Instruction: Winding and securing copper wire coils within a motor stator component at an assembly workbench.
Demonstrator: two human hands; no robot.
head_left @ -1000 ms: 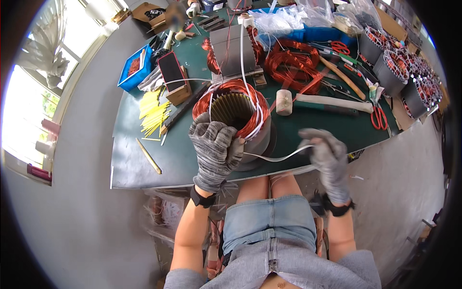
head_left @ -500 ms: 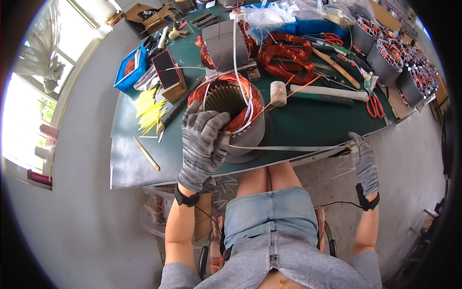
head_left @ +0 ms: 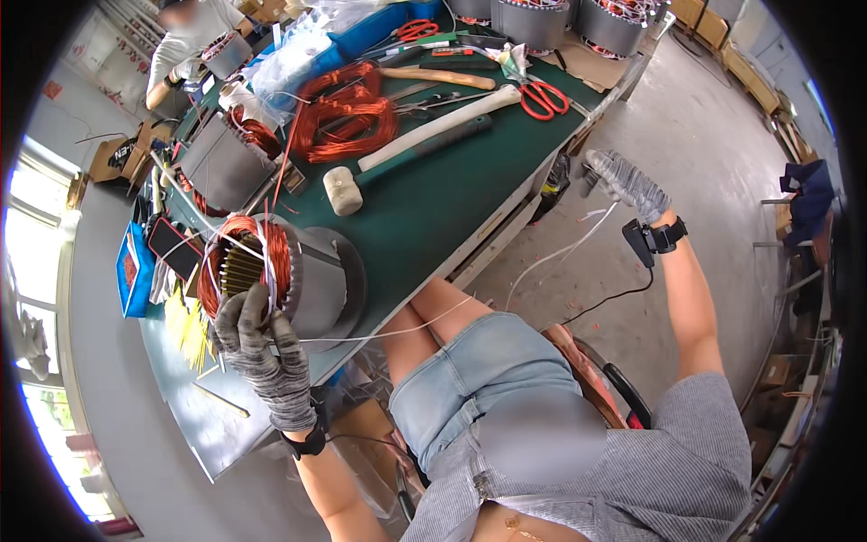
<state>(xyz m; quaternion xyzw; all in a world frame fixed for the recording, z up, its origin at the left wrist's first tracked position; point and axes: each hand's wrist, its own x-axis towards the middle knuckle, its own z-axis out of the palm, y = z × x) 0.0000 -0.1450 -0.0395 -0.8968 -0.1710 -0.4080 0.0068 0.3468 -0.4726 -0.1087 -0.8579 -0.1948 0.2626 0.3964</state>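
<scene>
A motor stator (head_left: 318,282) lies tilted on the bench, its grey shell toward me and its copper winding (head_left: 280,257) wrapped with white cord. My left hand (head_left: 257,339), in a grey striped glove, has its fingers bent over the near edge of that winding; the fingertips are partly hidden. White lacing cord (head_left: 397,336) runs from beside this hand across my lap and curves up on the right. My right hand (head_left: 628,185), gloved too, is stretched far right beyond the bench edge, its fingers closed where the cord's upper part ends.
A white-headed mallet (head_left: 343,190), copper coils (head_left: 348,113), red-handled scissors (head_left: 545,99) and a second stator (head_left: 226,167) lie on the green bench (head_left: 452,194). Yellow strips (head_left: 187,330) and a small stick (head_left: 221,399) are at left. Another person (head_left: 194,54) works at the far left.
The view has turned right. My right hand has swung outward and up, away from the bench; the cord, taut before, now sags in a curve. The left hand stays at the winding.
</scene>
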